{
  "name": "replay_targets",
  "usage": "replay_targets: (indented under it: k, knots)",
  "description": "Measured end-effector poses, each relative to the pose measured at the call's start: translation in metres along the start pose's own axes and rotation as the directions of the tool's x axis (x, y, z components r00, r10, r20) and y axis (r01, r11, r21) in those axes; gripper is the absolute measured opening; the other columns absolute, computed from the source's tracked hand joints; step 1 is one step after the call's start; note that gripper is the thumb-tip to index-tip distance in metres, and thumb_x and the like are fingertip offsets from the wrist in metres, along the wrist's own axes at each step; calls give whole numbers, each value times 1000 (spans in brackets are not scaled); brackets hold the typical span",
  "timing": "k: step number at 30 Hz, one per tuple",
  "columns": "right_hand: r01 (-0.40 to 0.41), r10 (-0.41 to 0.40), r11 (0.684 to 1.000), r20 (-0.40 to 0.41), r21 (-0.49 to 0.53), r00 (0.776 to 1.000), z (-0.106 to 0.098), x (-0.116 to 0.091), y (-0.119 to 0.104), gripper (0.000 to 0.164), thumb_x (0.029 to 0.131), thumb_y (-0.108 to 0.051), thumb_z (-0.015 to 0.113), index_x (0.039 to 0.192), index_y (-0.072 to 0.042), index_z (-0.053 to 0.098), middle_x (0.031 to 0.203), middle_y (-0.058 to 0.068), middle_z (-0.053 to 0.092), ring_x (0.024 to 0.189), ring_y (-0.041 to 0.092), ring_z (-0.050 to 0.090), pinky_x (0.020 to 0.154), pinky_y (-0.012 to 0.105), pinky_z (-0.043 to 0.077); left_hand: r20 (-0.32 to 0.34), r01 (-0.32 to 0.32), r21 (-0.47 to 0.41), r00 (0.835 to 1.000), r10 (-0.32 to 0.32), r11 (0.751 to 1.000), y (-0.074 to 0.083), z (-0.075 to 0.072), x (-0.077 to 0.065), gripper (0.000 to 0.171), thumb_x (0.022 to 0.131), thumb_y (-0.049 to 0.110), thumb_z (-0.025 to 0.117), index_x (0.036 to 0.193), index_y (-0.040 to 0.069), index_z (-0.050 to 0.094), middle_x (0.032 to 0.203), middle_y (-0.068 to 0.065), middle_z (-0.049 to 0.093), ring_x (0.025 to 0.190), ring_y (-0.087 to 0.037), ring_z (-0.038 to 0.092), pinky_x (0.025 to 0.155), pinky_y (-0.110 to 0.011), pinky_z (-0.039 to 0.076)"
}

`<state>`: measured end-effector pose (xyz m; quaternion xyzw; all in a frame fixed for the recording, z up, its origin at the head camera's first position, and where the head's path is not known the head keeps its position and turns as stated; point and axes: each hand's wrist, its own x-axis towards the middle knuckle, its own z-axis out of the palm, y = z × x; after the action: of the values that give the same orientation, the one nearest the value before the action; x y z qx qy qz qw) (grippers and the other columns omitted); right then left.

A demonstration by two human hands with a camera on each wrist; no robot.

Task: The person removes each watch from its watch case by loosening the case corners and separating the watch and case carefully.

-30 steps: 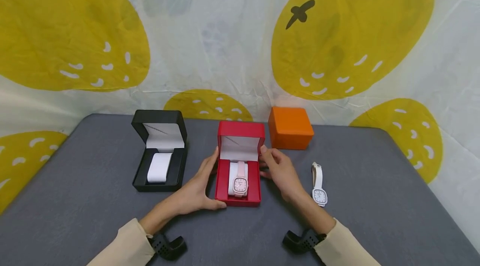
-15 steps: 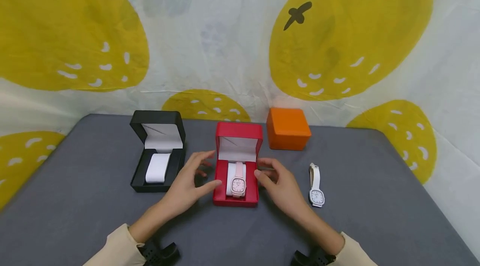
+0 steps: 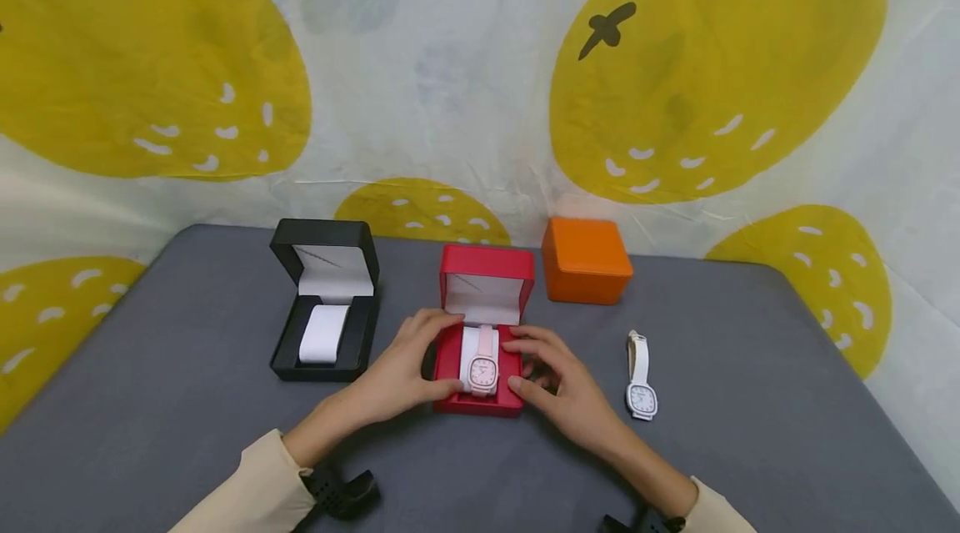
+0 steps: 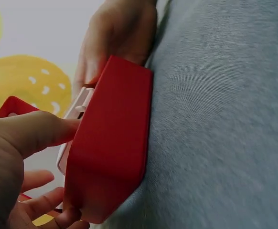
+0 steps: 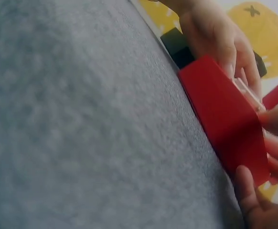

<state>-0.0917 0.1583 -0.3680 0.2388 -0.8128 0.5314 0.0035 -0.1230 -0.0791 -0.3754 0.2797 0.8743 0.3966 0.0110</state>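
A red watch box (image 3: 477, 405) stands with its lid up on the grey table. Inside it, a pink watch (image 3: 483, 374) sits round a white cushion. My left hand (image 3: 397, 366) holds the box at its left side, the thumb (image 4: 48, 129) reaching over the rim beside the watch and other fingers against the wall. My right hand (image 3: 570, 391) holds the right side, thumb and index finger on the rim, with one finger (image 5: 246, 186) low against the outer wall in the right wrist view. Some fingertips are hidden behind the box.
A black watch box (image 3: 284, 349) stands with its lid up at the left, a white cushion (image 3: 324, 334) in it. An orange box (image 3: 588, 262), closed, is at the back right. A white watch (image 3: 640, 383) lies on the table (image 3: 750, 416) to the right.
Both hands came away from the box sides half a second ago. The left hand has moved back onto it, its thumb and index now over the rim; the right hand has shifted lower and inward.
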Motion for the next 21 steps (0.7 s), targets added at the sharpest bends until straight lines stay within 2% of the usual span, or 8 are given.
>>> replay_targets:
  k: [5,11,14,18,21]
  knots:
    - [57,-57,998,61,4,996,3,3,-2,32,82,-5,62,114,-4,56,129,14,40,91,26,46,64,28,46,15,-10,26,1000,10,1000,1,1,3,71,65,25,77,128,16,45,124,4,41,104,-15,32,75,-33,43]
    - [72,-72,997,56,5,996,4,2,0,32,82,-4,61,113,-4,56,129,13,40,93,26,45,63,28,46,64,11,32,998,-13,999,4,0,6,72,65,27,77,129,20,45,125,5,40,102,-15,31,73,-32,42]
    - [75,-75,997,50,-3,996,3,1,1,31,82,-4,61,113,-5,56,129,13,40,96,26,44,63,28,46,26,26,65,999,-28,998,7,1,7,74,62,28,79,128,18,45,121,5,43,99,-14,34,72,-31,43]
    - [79,-78,997,39,-12,996,1,1,3,32,81,-4,62,113,-5,57,129,14,40,94,27,45,63,28,46,-54,70,164,997,-62,984,14,3,8,76,56,31,82,123,16,49,117,4,47,96,-13,38,68,-28,44]
    - [80,-79,997,33,-12,996,1,0,4,32,81,-3,63,112,-4,57,128,14,41,90,27,46,62,28,46,-75,104,213,993,-90,972,19,4,7,74,54,33,82,119,14,53,118,2,46,96,-15,39,67,-28,44]
